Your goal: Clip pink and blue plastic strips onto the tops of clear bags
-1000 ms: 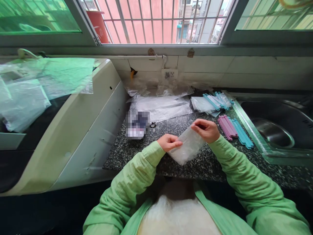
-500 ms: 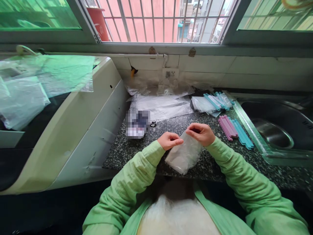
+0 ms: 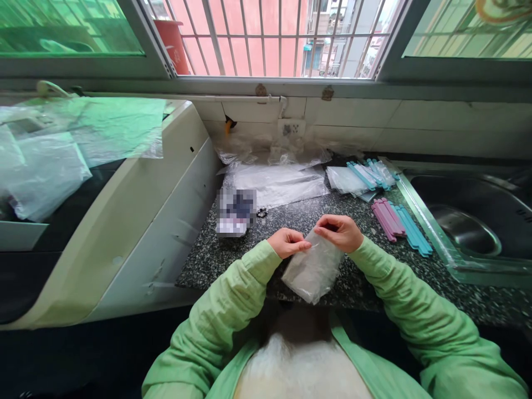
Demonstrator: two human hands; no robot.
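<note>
A clear plastic bag (image 3: 313,271) hangs from both my hands at the counter's front edge. My left hand (image 3: 287,243) pinches its upper left edge between thumb and fingers. At the bag's upper right corner my right hand (image 3: 341,231) is closed, thumb against fingertips. To the right lie pink bag-sealing clips (image 3: 388,219) and blue sealing clips (image 3: 411,228), side by side. Behind them is a stack of clear bags (image 3: 347,180) with more blue clips (image 3: 369,172) on top.
Flat plastic sheets (image 3: 278,183) lie at the back of the speckled counter (image 3: 199,260). A blurred-out object (image 3: 236,213) sits left of my hands. At right is a sink (image 3: 461,266); at left, a cream-coloured appliance (image 3: 145,205) carries plastic bags (image 3: 54,177).
Both hands keep their pinch on the bag. My right hand has shifted slightly left and down; the whole view has moved a little.
</note>
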